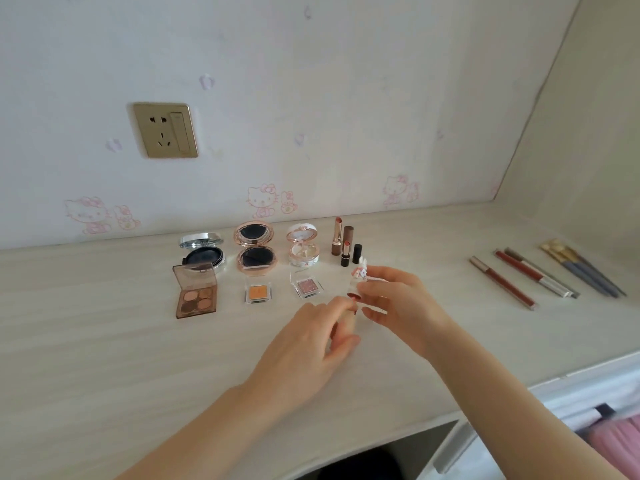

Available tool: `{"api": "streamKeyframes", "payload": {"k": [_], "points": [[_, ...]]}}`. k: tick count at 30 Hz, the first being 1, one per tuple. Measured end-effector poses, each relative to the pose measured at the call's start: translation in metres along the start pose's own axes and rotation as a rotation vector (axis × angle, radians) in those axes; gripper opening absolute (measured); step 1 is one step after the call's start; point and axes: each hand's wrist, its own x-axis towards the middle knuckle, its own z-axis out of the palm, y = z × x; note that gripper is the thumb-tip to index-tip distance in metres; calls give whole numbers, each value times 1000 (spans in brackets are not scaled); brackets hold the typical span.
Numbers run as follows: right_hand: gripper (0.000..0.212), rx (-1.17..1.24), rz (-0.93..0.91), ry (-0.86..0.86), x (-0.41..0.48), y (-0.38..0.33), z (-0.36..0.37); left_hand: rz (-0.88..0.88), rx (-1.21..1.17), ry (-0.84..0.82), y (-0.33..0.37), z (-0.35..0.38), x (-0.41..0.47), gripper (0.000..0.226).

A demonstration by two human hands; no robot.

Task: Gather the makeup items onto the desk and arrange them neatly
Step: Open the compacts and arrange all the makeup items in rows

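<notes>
Just right of the frame's centre, the left hand grips a cream lipstick tube with its red tip bared. The right hand pinches the rabbit-topped cap just above it. Behind them on the pale surface, open compacts stand in a row. An eyeshadow palette and small pans sit in front, with upright lipsticks alongside. Slim tubes and brushes lie well apart at the right.

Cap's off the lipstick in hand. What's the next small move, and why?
Probably stand the lipstick in the left hand upright beside the two standing lipsticks, then set the bunny cap from the right hand next to it: those two already stand uncapped with caps alongside.
</notes>
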Motion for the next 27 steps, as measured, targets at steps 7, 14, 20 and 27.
{"api": "streamKeyframes", "payload": {"k": [7, 14, 20, 27], "points": [[24, -201, 154, 10, 30, -17, -24, 24, 251, -38, 8, 26, 29, 32], [26, -380, 165, -10, 51, -19, -12, -50, 250, 27, -4, 33, 26, 31], [29, -470, 216, 1, 63, -22, 1, -92, 247, 72, -8, 35, 30, 38], [30, -592, 248, 13, 70, -24, 8, -126, 243, 53, -10, 38, 30, 43]]}}
